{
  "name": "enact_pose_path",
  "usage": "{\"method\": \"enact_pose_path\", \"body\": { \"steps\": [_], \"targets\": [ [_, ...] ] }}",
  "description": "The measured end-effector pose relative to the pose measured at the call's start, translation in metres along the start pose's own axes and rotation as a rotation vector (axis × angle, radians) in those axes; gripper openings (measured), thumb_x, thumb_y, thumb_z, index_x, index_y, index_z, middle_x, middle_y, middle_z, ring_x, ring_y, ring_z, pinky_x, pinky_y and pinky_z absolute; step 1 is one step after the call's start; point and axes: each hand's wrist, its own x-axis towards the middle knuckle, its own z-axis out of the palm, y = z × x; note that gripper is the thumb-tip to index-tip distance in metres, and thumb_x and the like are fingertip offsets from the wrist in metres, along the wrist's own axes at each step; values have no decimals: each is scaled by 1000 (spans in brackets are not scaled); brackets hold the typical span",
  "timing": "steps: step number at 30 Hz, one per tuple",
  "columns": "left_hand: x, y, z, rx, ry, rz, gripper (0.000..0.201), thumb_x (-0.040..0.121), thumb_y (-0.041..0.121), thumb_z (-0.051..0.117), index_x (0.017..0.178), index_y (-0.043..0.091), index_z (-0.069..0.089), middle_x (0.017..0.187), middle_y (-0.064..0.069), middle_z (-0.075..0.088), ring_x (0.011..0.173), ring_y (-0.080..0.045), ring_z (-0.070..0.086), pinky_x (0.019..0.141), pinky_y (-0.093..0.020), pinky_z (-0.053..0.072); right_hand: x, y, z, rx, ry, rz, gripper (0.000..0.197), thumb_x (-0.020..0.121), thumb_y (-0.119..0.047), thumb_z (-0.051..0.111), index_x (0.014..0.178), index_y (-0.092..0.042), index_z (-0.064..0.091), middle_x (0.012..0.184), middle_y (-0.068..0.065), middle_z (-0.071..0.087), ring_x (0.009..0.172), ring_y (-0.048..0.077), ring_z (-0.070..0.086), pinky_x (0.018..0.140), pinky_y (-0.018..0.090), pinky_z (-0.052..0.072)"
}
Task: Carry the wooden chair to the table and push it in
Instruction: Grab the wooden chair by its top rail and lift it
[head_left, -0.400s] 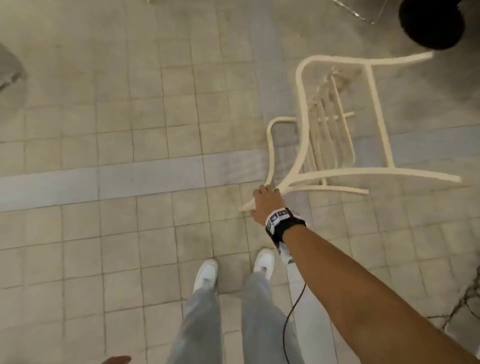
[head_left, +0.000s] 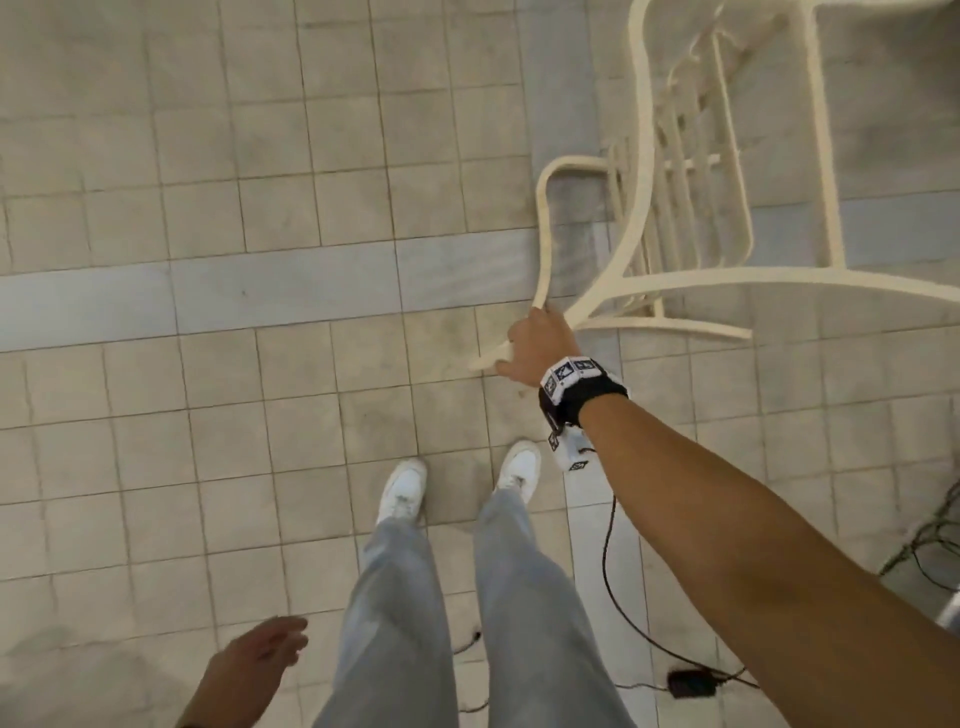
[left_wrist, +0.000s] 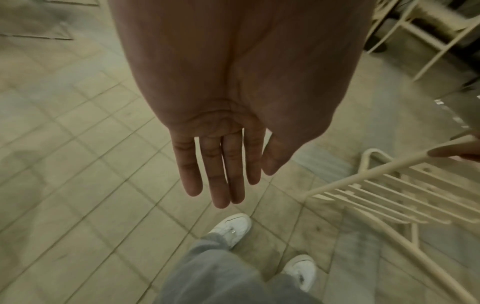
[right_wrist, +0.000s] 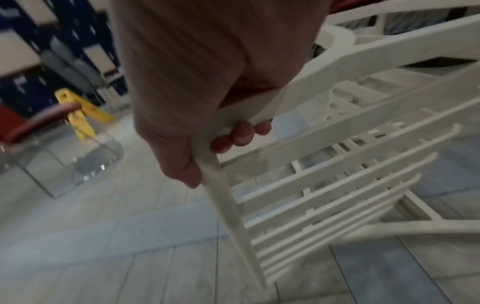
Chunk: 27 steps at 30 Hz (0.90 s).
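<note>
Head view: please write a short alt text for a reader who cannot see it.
Seen from above, a person's right hand grips the frame of a cream slatted chair, tipped on its side above a tiled floor. The left hand hangs open beside grey trousers and white shoes.

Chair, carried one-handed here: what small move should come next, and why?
Probably bring the left hand across to take a second hold on the chair. Only the right hand grips its frame, the chair hangs tilted beside the legs, and the left hand is open and holds nothing. No table shows in these views, so I'd expect more carrying before any push.
</note>
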Motion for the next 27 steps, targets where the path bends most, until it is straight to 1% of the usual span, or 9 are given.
{"method": "enact_pose_path", "body": {
  "steps": [3,6,8,11,13,16,18,22,27],
  "targets": [
    [-21,60,-14,134,-56,109,15,91,25,61,96,35,71,83,13,78,81,-4,73,86,-30,54,-49,23,-45,114,107,16,52,82,-63,55,93,-16,75,89,6,70,94,26,59,96,44,35],
    [-28,117,-21,267,-60,274,16,92,33,58,104,39,67,96,9,77,91,-9,71,87,-30,52,-102,48,-93,331,194,45,52,77,-62,69,98,-15,75,90,7,62,88,23,48,97,41,36],
    [-36,164,-21,268,-11,382,29,91,37,60,119,31,63,114,3,73,101,-14,68,83,-24,47,-143,63,-124,452,240,80,48,73,-62,75,95,-19,73,88,2,52,90,22,42,90,36,35],
    [-47,238,-19,259,93,550,74,86,47,66,147,19,38,148,-2,48,131,-21,51,106,-34,43,-198,81,-153,582,321,71,41,67,-68,76,81,-31,63,77,-9,43,85,21,42,79,32,32],
    [-51,282,-24,354,172,676,94,80,56,69,154,19,23,159,-3,33,145,-24,35,118,-42,31,-229,87,-165,638,380,68,40,64,-72,75,72,-39,53,72,-15,42,77,20,44,75,30,31],
    [-49,331,-38,546,177,752,93,74,63,70,151,29,31,152,0,46,137,-26,46,113,-43,39,-269,89,-176,718,461,74,41,63,-70,77,62,-33,58,67,-5,52,67,21,50,68,28,33],
    [-46,344,-41,669,86,733,74,75,61,69,141,37,47,139,3,60,120,-25,61,103,-40,48,-290,91,-174,791,485,103,43,63,-67,81,64,-27,64,68,-1,56,66,20,54,64,26,36],
    [-47,346,-33,707,153,934,29,86,34,64,115,30,70,107,-5,77,93,-28,71,83,-35,54,-326,99,-153,928,524,196,40,63,-61,86,64,-29,62,71,-1,58,64,14,58,59,26,44],
    [-74,375,-16,731,238,1227,25,84,33,66,107,23,72,92,-1,78,81,-28,72,77,-34,53,-383,116,-115,1092,606,382,33,68,-46,90,81,-25,69,89,-1,66,85,14,65,75,24,50]
  ]
}}
